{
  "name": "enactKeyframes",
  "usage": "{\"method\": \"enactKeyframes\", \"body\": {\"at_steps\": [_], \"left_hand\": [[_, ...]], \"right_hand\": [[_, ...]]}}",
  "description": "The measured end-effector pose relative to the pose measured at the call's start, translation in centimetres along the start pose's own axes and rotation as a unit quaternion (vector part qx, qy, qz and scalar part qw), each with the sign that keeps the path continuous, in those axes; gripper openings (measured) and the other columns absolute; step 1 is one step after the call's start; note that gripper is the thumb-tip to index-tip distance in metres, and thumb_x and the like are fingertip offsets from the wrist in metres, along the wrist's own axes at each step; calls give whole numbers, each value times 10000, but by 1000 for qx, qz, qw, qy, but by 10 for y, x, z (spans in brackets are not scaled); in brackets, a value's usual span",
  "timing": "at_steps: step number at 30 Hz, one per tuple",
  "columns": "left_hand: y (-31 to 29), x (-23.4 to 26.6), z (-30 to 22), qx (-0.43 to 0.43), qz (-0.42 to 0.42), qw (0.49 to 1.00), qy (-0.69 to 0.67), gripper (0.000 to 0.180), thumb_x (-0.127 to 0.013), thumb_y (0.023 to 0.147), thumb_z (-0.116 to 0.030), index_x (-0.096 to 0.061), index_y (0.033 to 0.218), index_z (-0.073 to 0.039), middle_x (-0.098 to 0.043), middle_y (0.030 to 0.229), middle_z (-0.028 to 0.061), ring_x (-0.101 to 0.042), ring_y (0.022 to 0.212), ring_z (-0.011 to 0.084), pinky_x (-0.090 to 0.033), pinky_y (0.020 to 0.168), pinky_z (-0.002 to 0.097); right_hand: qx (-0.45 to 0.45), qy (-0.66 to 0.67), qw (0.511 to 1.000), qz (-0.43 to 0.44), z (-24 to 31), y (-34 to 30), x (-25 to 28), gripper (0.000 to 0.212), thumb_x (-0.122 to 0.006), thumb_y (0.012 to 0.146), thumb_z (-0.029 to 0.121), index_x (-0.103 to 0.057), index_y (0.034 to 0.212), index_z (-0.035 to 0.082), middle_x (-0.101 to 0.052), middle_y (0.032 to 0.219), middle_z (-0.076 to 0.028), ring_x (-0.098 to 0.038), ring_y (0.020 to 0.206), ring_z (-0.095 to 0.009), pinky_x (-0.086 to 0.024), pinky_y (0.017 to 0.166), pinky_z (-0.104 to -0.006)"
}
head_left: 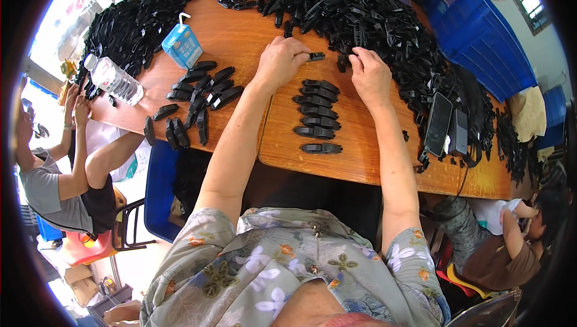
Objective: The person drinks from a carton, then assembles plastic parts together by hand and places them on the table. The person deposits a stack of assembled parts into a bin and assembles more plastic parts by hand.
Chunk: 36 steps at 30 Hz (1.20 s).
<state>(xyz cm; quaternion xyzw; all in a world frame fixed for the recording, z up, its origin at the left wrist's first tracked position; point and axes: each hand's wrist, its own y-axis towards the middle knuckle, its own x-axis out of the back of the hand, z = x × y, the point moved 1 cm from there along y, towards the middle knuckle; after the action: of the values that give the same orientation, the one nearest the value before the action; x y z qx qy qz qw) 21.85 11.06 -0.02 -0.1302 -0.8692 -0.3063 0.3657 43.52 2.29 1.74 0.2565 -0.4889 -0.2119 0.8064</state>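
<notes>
My left hand (279,62) has its thumb and forefinger pinching a small black plastic part (316,56), which pokes out to the right of the fingertips, over the wooden table (360,169). My right hand (371,77) is a short way across from it, fingers curled and drawn in toward the thumb; a dark little piece (343,63) sits just to the left of those fingertips, and I cannot tell whether I'm gripping it or it only lies there. Closer to my body than the fingers of either hand, and between my two forearms, a column of matching black parts (317,111) is laid crosswise, the upper ones packed close and the nearest one set a little apart. Left of my left fingers, past the forearm, there's a loose cluster of similar parts (195,95), with a blue drink carton (182,46) and its bent straw standing behind them and a clear water bottle (117,80) tipped over farther left. Beyond my fingertips spreads a big heap of black pieces (342,8), running round to the right of my right hand, where a dark phone (437,124) leans beside a grey box-shaped thing (458,132). Past the heap on that side is a blue crate (481,38). Well off to my left sits a person in a grey shirt (45,186).
</notes>
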Motion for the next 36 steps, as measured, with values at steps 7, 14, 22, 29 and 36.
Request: {"method": "enactKeyframes", "body": {"at_steps": [7, 14, 22, 29, 36], "left_hand": [[2, -2, -15, 16, 34, 996, -75, 305, -743, 889, -124, -752, 1182, -41, -732, 1170, 141, -693, 1058, 304, -551, 935, 404], [1, 3, -19, 51, 86, 981, -164, 337, -737, 850, 24, -747, 1184, -13, -748, 1147, 165, -721, 1077, 273, -571, 951, 373], [3, 1, -27, 59, 117, 973, -189, 354, -731, 854, 48, -758, 1195, -43, -761, 1133, 152, -728, 1041, 234, -587, 932, 341], [4, -2, -24, 71, 119, 973, -184, 377, -745, 822, 53, -771, 1180, -61, -774, 1105, 132, -731, 974, 218, -592, 903, 340], [3, -10, -22, 26, 105, 975, -195, 378, -764, 816, 23, -772, 1183, -65, -784, 1056, 98, -714, 883, 158, -588, 851, 312]], "right_hand": [[12, -89, 996, 17, -12, -10, -24, 177, -745, 907, 232, -702, 900, 60, -654, 952, -77, -693, 864, -307, -569, 722, -431], [-14, 79, 996, 48, -8, -12, -4, 183, -775, 869, 190, -773, 1021, 89, -740, 1033, -66, -712, 934, -280, -568, 800, -394], [12, 139, 986, 96, -12, -17, -12, 217, -782, 849, 152, -766, 1008, 6, -731, 985, -111, -689, 964, -309, -544, 839, -392], [52, 127, 984, 118, -13, -4, -14, 146, -773, 825, 122, -772, 915, 7, -710, 897, -111, -674, 890, -309, -533, 795, -406], [80, 122, 976, 160, -8, 1, -20, 124, -806, 825, 71, -768, 924, 7, -681, 848, -65, -645, 790, -223, -518, 725, -341]]}}
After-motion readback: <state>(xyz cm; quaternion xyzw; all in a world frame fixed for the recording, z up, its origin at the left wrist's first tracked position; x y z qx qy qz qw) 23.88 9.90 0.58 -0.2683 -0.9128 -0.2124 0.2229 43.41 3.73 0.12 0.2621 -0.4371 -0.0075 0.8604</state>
